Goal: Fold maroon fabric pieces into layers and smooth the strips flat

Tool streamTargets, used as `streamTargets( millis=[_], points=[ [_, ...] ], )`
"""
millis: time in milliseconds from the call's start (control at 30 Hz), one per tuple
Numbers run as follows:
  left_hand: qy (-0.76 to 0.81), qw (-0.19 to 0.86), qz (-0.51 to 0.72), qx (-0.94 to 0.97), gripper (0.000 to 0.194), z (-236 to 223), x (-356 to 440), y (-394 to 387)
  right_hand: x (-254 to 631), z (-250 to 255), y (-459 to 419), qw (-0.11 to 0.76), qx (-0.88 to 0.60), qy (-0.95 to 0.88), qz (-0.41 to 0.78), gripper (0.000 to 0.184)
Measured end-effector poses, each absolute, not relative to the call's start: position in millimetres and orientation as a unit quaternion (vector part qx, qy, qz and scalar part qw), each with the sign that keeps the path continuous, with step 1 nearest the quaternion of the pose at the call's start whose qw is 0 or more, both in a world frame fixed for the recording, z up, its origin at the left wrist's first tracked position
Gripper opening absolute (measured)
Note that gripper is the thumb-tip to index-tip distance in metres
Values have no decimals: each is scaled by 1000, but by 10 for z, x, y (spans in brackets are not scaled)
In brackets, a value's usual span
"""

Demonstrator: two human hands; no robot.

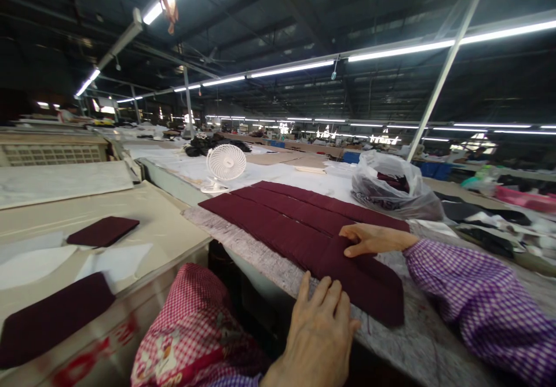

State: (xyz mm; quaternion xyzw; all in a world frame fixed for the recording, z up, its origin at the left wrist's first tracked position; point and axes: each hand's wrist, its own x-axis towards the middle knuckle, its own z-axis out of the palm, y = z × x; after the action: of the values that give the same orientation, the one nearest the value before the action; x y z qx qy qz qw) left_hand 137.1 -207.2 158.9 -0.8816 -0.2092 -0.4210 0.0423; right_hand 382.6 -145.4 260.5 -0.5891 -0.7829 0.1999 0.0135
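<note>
Maroon fabric panels [278, 216] lie side by side in long strips on a grey felt-like mat [243, 235], with narrow gaps between them. My left hand [319, 323] is at the near edge of the closest strip, palm down and fingers spread, its fingertips by the fabric edge. Farther right, my right hand [376, 239] rests over the strips with its thumb and forefinger apart. The fabric under its palm is hidden. Nothing shows in either hand.
A white fan [226, 162] stands behind the panels. At right sits a clear plastic bag [393, 184] holding dark fabric. On the cream table at left are maroon pieces [103, 232] and white sheets [113, 264]. A pole [449, 65] rises at right.
</note>
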Motion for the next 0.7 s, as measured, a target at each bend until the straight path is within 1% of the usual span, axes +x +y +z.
streamTargets(
  millis=[67, 333, 533, 700],
  points=[
    [-208, 39, -418, -883, 30, 1588, 1367, -2065, 3865, 2606, -1450, 10, -589, -781, 209, 33],
    [-203, 41, -427, -880, 33, 1546, 1370, -2065, 3880, 2594, -1433, 14, -590, -786, 182, 28],
    [-210, 25, -422, -882, 31, 1570, 1373, -2050, 3789, 2616, -1494, 27, -595, -793, 127, 24],
    [-206, 0, -393, -896, 32, 1612, 1353, -2050, 3515, 2750, -1583, 98, -580, -807, 47, 36]
  ],
)
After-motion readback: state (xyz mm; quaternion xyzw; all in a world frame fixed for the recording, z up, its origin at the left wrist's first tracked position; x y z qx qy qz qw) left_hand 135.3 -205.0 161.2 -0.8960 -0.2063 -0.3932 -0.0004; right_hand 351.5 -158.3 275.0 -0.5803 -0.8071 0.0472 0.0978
